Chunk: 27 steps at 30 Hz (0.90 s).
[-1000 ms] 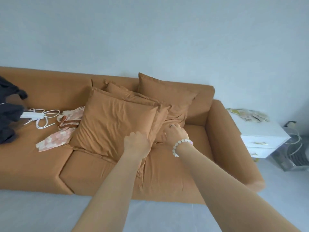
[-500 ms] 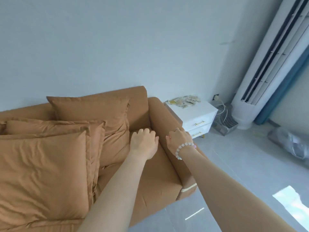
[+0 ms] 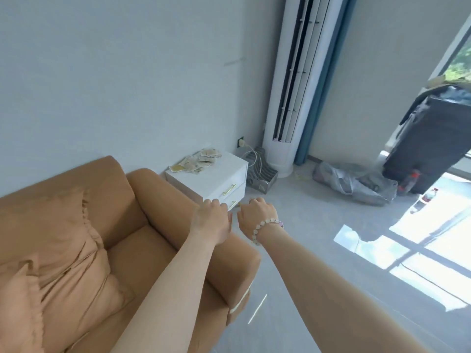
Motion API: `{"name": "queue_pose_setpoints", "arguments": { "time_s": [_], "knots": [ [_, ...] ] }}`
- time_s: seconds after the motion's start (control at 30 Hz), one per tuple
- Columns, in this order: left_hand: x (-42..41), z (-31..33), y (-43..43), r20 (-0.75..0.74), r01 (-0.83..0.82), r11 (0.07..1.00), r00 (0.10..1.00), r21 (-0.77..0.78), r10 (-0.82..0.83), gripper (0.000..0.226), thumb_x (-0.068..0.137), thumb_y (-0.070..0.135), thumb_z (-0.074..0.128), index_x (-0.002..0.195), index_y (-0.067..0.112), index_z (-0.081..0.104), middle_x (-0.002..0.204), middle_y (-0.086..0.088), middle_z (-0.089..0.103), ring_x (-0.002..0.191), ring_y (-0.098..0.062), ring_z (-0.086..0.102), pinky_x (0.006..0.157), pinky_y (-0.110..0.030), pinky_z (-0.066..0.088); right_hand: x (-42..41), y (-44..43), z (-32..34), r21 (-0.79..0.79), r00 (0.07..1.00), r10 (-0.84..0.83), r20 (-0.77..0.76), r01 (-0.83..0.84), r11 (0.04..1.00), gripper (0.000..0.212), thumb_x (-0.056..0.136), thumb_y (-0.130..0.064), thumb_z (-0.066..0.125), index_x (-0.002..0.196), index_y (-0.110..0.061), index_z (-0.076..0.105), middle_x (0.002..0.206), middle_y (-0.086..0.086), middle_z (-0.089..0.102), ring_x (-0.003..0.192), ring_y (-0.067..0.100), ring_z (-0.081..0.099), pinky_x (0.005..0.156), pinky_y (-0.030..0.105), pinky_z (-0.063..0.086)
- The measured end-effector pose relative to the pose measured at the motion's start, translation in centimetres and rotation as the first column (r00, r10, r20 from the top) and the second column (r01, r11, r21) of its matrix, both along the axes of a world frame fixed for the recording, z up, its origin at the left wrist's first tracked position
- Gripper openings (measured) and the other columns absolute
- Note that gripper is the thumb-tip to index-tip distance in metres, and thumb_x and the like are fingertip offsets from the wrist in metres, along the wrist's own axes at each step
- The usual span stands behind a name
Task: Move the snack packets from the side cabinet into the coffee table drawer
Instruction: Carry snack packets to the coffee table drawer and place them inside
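Several pale snack packets lie in a loose pile on top of a white side cabinet with two gold-handled drawers, standing against the wall beside the sofa arm. My left hand hangs in the air over the sofa arm, fingers loosely curled, holding nothing. My right hand, with a bead bracelet on the wrist, hovers beside it in front of the cabinet's lower drawer, fingers also loosely curled and empty. The coffee table is not in view.
An orange sofa with cushions fills the lower left. A tall white air conditioner stands right of the cabinet, with a grey wire rack and cables between them. A grey plastic bag and a black appliance sit on the floor at right.
The view has swung right, away from the sofa cushions toward the side cabinet. Both hands have left the cushions and now hover near the cabinet, which looks closer.
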<state>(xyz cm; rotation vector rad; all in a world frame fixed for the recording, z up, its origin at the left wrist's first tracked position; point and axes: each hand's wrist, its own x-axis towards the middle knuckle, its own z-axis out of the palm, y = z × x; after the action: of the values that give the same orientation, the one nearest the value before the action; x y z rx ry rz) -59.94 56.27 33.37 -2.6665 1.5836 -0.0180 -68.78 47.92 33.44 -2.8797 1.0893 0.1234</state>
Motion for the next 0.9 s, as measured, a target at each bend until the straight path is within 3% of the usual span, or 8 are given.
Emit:
{"name": "queue_pose_setpoints", "arguments": {
  "time_s": [0.33, 0.57, 0.73, 0.9],
  "knots": [
    [5.1, 0.0, -11.3, 0.002, 0.081, 0.996, 0.997, 0.036, -0.081, 0.041, 0.102, 0.032, 0.024, 0.127, 0.011, 0.05, 0.128, -0.008, 0.053, 0.119, -0.027, 0.047, 0.094, -0.038, 0.037, 2.9, -9.2, 0.9, -0.053, 0.989, -0.146, -0.002, 0.146, 0.988, 0.044, 0.101, -0.031, 0.027, 0.123, -0.009, 0.057, 0.129, 0.009, 0.052, 0.122, 0.023, 0.043, 0.096, 0.035, 0.037],
    [4.6, -1.2, -18.2, -0.008, 0.176, 0.975, 0.984, 0.135, -0.176, 0.043, 0.102, 0.031, 0.021, 0.13, 0.01, 0.047, 0.132, -0.009, 0.05, 0.123, -0.027, 0.044, 0.096, -0.038, 0.036, 0.8, -15.2, -0.5, 0.012, 0.963, -0.269, 0.02, 0.269, 0.963, 0.043, 0.101, -0.03, 0.028, 0.122, -0.008, 0.058, 0.128, 0.01, 0.052, 0.121, 0.024, 0.044, 0.096, 0.035, 0.038],
    [3.5, -1.7, -23.5, -0.014, 0.196, 0.967, 0.98, 0.16, -0.196, 0.042, 0.102, 0.03, 0.021, 0.128, 0.01, 0.047, 0.13, -0.01, 0.05, 0.122, -0.028, 0.045, 0.095, -0.038, 0.037, 0.0, -19.8, -1.4, 0.009, 0.964, -0.265, 0.008, 0.265, 0.964, 0.042, 0.101, -0.03, 0.028, 0.12, -0.008, 0.058, 0.126, 0.01, 0.053, 0.119, 0.024, 0.044, 0.096, 0.035, 0.037],
    [3.0, -1.4, -31.9, -0.05, 0.09, 0.991, 0.995, 0.097, -0.086, 0.042, 0.102, 0.03, 0.021, 0.129, 0.009, 0.047, 0.131, -0.01, 0.051, 0.121, -0.029, 0.047, 0.095, -0.039, 0.039, -2.0, -27.9, -1.6, -0.042, 0.98, -0.192, -0.045, 0.191, 0.981, 0.041, 0.101, -0.03, 0.028, 0.122, -0.009, 0.056, 0.126, 0.009, 0.052, 0.119, 0.024, 0.044, 0.096, 0.035, 0.036]
  ]
}}
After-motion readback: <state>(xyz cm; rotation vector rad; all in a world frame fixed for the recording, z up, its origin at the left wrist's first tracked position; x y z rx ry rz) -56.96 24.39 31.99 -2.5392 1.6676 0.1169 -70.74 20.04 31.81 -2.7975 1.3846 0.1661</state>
